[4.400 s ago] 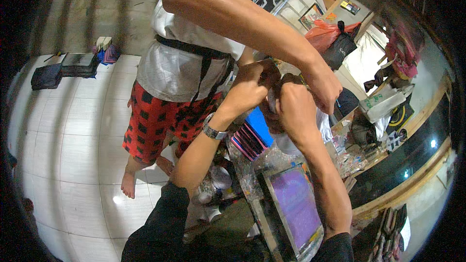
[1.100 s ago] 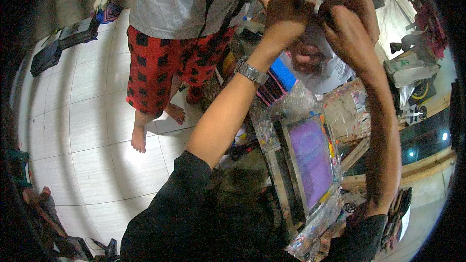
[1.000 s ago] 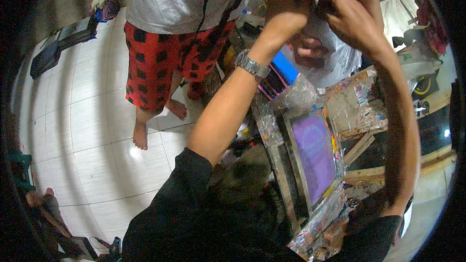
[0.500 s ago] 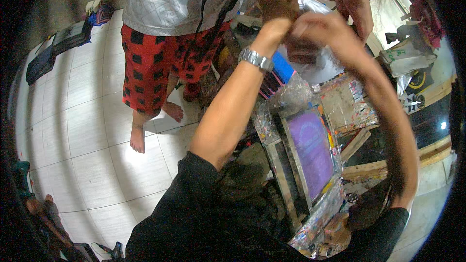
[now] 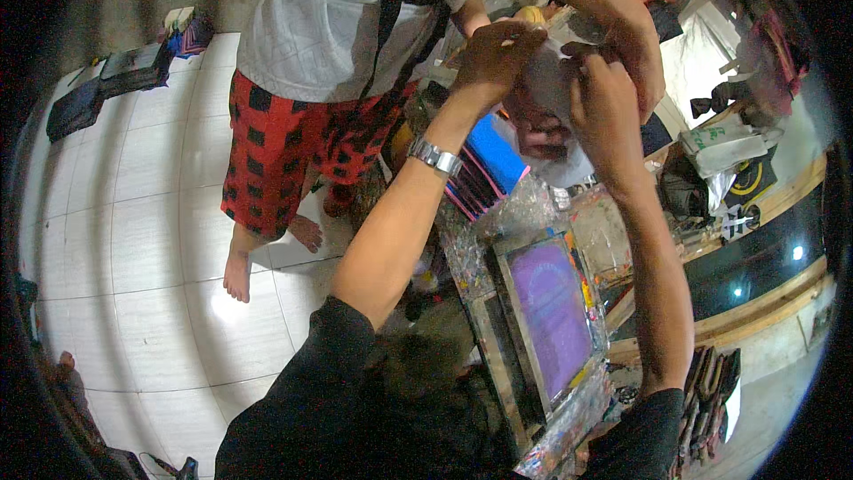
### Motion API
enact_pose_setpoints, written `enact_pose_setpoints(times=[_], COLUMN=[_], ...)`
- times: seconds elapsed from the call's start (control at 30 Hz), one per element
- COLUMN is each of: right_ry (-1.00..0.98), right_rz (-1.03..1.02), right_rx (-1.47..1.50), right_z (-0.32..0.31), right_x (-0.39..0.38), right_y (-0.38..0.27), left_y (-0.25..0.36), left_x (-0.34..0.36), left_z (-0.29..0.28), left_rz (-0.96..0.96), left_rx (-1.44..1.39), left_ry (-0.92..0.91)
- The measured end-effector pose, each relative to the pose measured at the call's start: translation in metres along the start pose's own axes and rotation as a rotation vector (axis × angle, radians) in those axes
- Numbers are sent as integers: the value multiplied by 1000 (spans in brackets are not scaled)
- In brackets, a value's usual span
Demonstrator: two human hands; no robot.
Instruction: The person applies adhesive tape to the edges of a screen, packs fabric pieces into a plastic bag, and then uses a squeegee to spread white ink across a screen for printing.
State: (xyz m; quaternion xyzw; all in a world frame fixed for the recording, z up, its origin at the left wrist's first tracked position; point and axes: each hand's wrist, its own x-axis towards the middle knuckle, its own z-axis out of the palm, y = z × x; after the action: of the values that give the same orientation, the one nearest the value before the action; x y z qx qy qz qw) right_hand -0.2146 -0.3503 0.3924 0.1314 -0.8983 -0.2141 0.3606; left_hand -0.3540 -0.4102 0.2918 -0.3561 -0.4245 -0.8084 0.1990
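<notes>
Both my arms reach forward over a paint-spattered workbench (image 5: pixel 462 249). My left hand (image 5: pixel 498 58), with a metal watch on its wrist, has its fingers closed at the left upper edge of a piece of clear plastic (image 5: pixel 546 80); whether it is a bag or a sheet I cannot tell. My right hand (image 5: pixel 607 93) pinches the plastic's right side. Another person's fingers (image 5: pixel 542 135) show through or behind the plastic, between my hands. That person's arm (image 5: pixel 635 27) curves round from the top. Below my left wrist lies a stack of blue and dark flat pieces with pink edges (image 5: pixel 498 158).
A wooden-framed screen with purple mesh (image 5: pixel 551 316) lies on the bench. The other person, in red checked shorts (image 5: pixel 275 151), stands barefoot at the left on white tiles (image 5: pixel 151 320). Dark folded stacks (image 5: pixel 133 71) lie far left. A white bag (image 5: pixel 724 147) sits at the right.
My right hand, blurred and close to my left before, has moved right and down onto the plastic. My left hand has shifted slightly left and down. More of the plastic shows between them.
</notes>
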Motion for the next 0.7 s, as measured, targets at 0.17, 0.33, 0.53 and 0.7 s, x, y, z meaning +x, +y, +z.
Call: enact_pose_setpoints(times=[0.17, 0.33, 0.53, 0.7], right_ry=[-120, -106, -141, -37], right_rz=[118, -2, -79, -107], right_rx=[-24, -138, -200, -229], right_z=[5, 3, 12, 29], right_x=[19, 26, 20, 21], right_y=[3, -10, -6, 5], left_y=[9, 17, 3, 6], left_x=[-7, -10, -17, -21], left_z=[8, 13, 13, 25], left_rz=[64, 274, 451, 558], left_rx=[106, 385, 416, 379], left_ry=[108, 301, 323, 490])
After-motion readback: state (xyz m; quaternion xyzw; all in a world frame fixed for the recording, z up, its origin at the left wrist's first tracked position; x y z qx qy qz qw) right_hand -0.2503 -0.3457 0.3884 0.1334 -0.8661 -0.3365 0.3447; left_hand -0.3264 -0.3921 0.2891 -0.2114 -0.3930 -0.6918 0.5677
